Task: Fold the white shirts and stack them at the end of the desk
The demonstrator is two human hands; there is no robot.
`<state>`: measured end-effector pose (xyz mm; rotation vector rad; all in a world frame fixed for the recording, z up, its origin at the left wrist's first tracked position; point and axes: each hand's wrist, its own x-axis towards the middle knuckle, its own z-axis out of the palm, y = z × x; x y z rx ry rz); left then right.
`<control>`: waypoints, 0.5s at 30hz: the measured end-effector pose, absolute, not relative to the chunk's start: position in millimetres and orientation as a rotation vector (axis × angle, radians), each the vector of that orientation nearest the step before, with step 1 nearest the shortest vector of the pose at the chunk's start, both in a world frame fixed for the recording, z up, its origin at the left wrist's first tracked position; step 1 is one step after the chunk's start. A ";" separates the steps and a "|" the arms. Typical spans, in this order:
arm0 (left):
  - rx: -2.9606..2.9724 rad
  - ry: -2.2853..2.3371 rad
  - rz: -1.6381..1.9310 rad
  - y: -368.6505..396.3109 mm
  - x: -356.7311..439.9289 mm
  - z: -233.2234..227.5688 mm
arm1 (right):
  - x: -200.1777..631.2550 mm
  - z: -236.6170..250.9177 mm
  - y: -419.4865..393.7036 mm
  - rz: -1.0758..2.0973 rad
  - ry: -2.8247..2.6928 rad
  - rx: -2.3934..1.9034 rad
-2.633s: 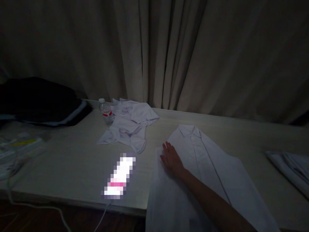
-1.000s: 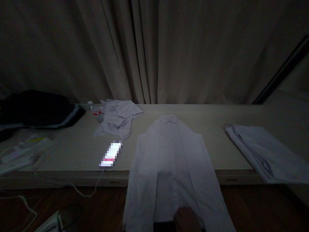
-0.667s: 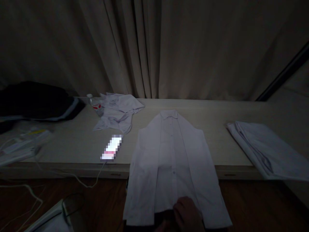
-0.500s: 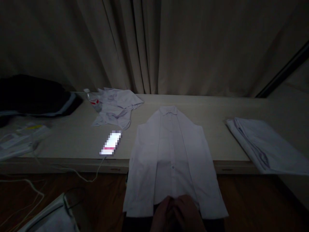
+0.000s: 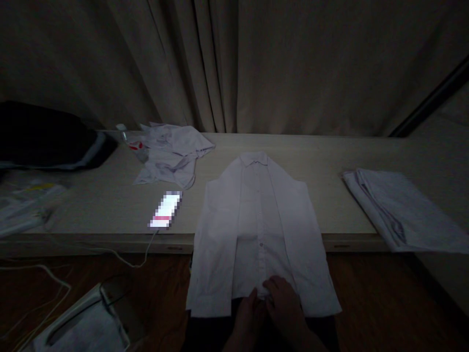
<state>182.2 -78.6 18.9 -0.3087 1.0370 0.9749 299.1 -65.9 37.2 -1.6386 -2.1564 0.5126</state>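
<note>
A white collared shirt (image 5: 256,215) lies face up on the pale table (image 5: 102,205), sleeves folded in, its lower part hanging over the front edge. Both my hands meet at the middle of its bottom hem. My left hand (image 5: 246,313) and my right hand (image 5: 284,304) each pinch the hem, fingers closed on the cloth. The scene is very dim.
A crumpled white shirt (image 5: 172,151) and a water bottle (image 5: 134,144) lie at the back left. A lit phone (image 5: 165,209) with a cable sits near the front edge. Folded white cloth (image 5: 399,208) lies at the right, a dark bag (image 5: 44,137) far left, curtains behind.
My right hand left the shirt's left side and came down to the hem. My left hand joined it, and both now grip the hem. The view shifted back and right.
</note>
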 end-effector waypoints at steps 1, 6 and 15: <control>-0.309 1.050 0.973 -79.3 182.3 18.6 | 299.1 36.0 -65.7 0.502 -2.181 -1.653; -0.236 1.007 0.993 -86.8 181.6 15.0 | 299.9 35.3 -66.0 0.496 -2.216 -1.659; -0.182 0.957 0.989 -87.3 182.9 14.2 | 300.4 27.6 -63.4 0.516 -2.240 -1.611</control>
